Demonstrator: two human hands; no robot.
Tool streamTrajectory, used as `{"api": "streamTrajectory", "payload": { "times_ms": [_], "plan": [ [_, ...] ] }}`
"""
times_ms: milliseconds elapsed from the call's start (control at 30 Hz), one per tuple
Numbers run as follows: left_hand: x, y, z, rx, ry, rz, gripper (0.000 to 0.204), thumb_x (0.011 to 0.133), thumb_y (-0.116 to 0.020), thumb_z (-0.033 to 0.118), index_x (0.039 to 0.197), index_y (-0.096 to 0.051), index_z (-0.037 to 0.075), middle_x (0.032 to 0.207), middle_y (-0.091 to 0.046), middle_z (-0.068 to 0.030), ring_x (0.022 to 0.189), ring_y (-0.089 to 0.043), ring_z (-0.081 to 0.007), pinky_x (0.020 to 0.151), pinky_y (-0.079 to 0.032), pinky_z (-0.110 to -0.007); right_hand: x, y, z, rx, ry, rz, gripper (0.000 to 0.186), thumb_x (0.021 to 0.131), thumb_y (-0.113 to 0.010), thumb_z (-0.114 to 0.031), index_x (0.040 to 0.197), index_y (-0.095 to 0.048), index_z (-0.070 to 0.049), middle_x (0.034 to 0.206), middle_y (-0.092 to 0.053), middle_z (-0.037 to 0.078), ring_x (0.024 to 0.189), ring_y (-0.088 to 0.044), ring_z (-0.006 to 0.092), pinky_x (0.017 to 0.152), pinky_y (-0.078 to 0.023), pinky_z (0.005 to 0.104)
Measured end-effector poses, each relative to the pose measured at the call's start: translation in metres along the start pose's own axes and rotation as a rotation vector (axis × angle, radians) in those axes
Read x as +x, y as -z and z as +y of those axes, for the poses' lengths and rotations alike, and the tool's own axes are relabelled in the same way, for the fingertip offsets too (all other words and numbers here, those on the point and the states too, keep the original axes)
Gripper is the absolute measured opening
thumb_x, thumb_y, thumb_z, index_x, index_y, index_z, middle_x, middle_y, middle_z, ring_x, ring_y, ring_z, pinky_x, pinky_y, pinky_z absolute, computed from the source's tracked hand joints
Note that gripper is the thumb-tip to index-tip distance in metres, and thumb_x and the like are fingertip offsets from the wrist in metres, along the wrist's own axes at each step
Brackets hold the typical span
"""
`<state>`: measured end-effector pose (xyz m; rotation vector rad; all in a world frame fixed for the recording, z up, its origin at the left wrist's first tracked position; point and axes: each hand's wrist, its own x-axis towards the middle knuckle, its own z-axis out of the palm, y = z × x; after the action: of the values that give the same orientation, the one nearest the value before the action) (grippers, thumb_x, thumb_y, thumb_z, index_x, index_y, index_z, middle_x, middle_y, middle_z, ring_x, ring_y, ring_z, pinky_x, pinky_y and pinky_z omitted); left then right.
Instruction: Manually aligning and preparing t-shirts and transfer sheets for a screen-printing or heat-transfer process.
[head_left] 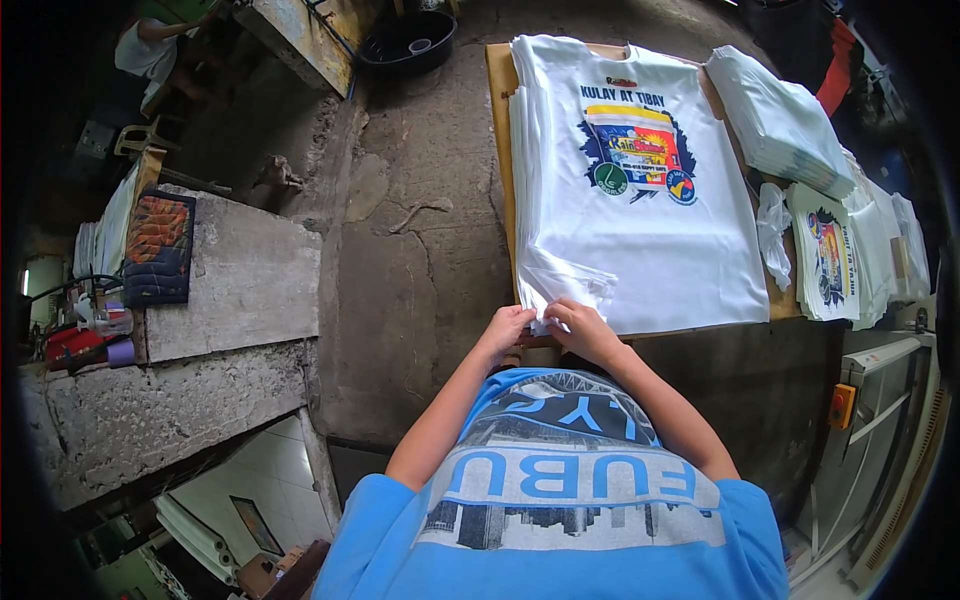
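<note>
A stack of white T-shirts (660, 265) lies on a table in front of me, the top one printed in colour on its chest. At the stack's near left corner the cloth is turned back in folds. My left hand (510, 326) is closed on the edge of a white T-shirt there, its fingers pinched together. Right beside it, my right hand (580, 328) has its fingers curled and pinching the folded-back cloth of the same corner. The fingertips of both hands are partly hidden by the fabric.
The brown table edge (500, 150) runs along the stack's left side. To the right are a plastic-wrapped bundle (780, 120), a crumpled clear bag (773, 235) and a smaller printed stack (828, 250). A black basin (408, 42) sits on the floor; a person (150, 50) is far left.
</note>
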<state>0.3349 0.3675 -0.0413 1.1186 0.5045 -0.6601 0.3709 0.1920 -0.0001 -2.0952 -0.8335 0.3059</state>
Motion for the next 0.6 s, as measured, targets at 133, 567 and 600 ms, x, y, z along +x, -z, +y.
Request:
{"api": "streamTrajectory", "payload": {
  "times_ms": [133, 567, 600],
  "plan": [
    [0.0, 0.002, -0.001, 0.055, -0.009, 0.022, 0.021, 0.088, -0.049, 0.023, 0.088, -0.058, 0.003, 0.081, -0.061, -0.0037, 0.071, -0.059, -0.0116, 0.064, -0.05, -0.027, -0.001, -0.002, 0.006, 0.067, -0.077, 0.001, 0.011, 0.076, -0.059, -0.005, 0.086, -0.061, 0.0, 0.083, -0.061, 0.014, 0.07, -0.061, 0.0271, 0.064, -0.049, 0.0316],
    [0.0, 0.005, -0.004, 0.077, 0.029, -0.005, 0.021, 0.087, -0.052, 0.024, 0.095, -0.057, 0.005, 0.086, -0.061, -0.003, 0.074, -0.059, -0.0107, 0.067, -0.051, -0.027, -0.006, -0.017, 0.021, 0.525, -0.548, 0.209, 0.009, 0.074, -0.061, -0.004, 0.079, -0.062, 0.002, 0.071, -0.064, 0.008, 0.063, -0.06, 0.0108, 0.056, -0.047, 0.0249],
    [0.0, 0.005, -0.005, 0.06, 0.039, -0.015, 0.021, 0.087, -0.052, 0.024, 0.095, -0.057, 0.005, 0.085, -0.06, -0.0026, 0.073, -0.058, -0.01, 0.067, -0.051, -0.027, -0.006, -0.017, 0.021, 0.513, -0.498, 0.221, 0.009, 0.074, -0.061, -0.004, 0.079, -0.062, 0.002, 0.071, -0.064, 0.008, 0.063, -0.06, 0.0108, 0.056, -0.047, 0.0249]
  ]
}}
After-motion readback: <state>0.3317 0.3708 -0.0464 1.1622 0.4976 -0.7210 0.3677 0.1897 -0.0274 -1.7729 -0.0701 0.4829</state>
